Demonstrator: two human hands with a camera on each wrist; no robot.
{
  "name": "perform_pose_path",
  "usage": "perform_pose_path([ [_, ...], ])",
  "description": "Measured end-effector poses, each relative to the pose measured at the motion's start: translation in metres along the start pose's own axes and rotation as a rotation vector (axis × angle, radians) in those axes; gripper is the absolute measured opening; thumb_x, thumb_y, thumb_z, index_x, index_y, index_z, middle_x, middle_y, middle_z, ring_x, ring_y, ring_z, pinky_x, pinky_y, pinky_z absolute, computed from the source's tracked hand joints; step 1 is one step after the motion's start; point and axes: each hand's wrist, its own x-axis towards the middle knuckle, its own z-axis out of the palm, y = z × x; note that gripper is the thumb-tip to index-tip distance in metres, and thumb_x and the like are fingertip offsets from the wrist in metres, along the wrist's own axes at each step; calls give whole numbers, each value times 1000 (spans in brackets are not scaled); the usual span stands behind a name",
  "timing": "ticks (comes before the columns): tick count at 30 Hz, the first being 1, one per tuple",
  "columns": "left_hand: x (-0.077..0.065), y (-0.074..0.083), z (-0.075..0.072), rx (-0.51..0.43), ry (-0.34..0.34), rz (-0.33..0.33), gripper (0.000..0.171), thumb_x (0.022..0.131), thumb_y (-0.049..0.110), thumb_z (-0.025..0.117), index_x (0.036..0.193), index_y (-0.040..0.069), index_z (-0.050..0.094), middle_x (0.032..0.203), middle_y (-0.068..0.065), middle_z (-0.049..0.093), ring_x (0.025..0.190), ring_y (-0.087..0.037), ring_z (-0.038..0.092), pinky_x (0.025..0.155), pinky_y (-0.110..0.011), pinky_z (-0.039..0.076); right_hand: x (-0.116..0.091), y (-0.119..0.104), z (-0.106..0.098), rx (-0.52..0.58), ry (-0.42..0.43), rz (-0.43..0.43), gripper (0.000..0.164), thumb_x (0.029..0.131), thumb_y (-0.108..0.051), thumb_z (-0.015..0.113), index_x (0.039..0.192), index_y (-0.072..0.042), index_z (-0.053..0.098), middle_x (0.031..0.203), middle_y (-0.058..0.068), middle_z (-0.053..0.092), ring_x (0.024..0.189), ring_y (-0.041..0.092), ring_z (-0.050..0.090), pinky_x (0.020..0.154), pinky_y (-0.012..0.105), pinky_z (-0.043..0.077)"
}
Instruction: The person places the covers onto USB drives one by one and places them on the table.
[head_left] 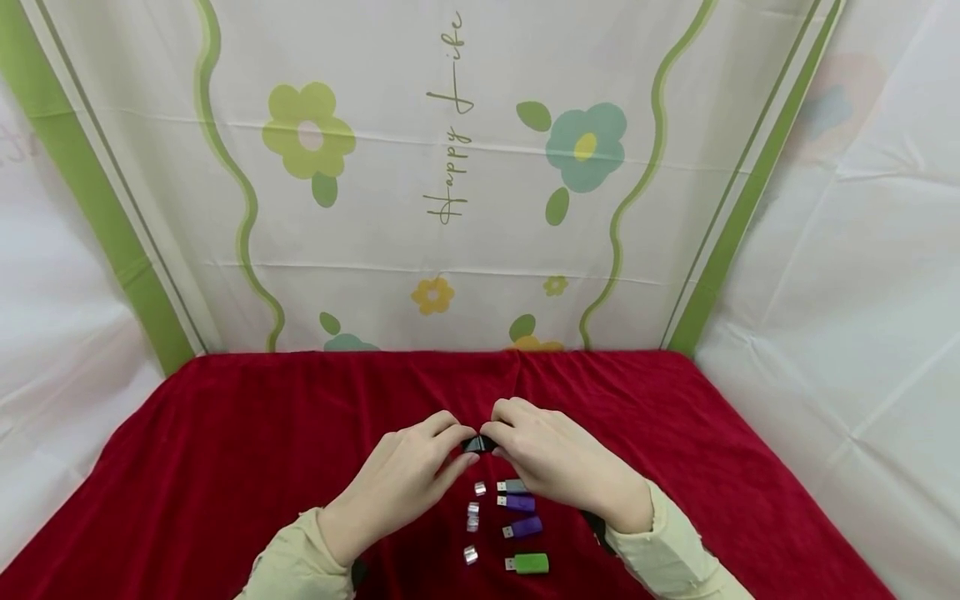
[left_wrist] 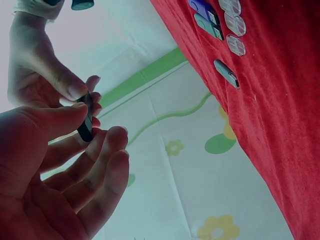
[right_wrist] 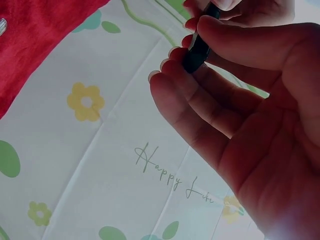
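Note:
Raised over the red cloth, a small black USB stick [head_left: 477, 444] spans the gap between the two hands. My left hand [head_left: 408, 471] pinches one end of it between thumb and fingers. The right hand [head_left: 558, 454] pinches the other end. Seen from the left wrist, the black stick [left_wrist: 86, 122] looks slim and dark, with both thumbs pressed on it. Below the hands lie a grey USB stick [head_left: 514, 486], two purple ones [head_left: 523, 527] and a green one [head_left: 531, 564], their metal plugs pointing left. To their left, several clear caps [head_left: 471, 554] form a loose column.
A wrinkled red cloth [head_left: 247, 450] covers the table. At its far edge hangs a white curtain [head_left: 487, 233] with printed flowers, and white fabric [head_left: 840, 358] closes in the sides.

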Motion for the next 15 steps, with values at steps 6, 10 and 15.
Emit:
perform_pose_path([
  [6,1,1,0,26,6,-35,16,87,18,77,98,9,70,90,2,59,58,-1,43,47,-11,36,0,0,1,-22,-1,3,16,81,1,76,87,-8,64,86,-1,49,71,11,44,54,12,37],
  [10,1,1,2,60,22,-68,16,86,22,78,94,10,71,85,5,57,55,0,38,45,-11,32,0,1,0,-55,-10,4,20,76,7,73,88,-7,64,87,0,49,72,12,45,53,13,36],
  [15,0,0,3,74,50,-84,17,84,23,81,91,10,72,81,8,55,53,0,36,43,-12,31,-1,1,0,-71,-14,8,23,74,10,71,89,-7,64,88,1,50,73,12,45,52,13,35],
])
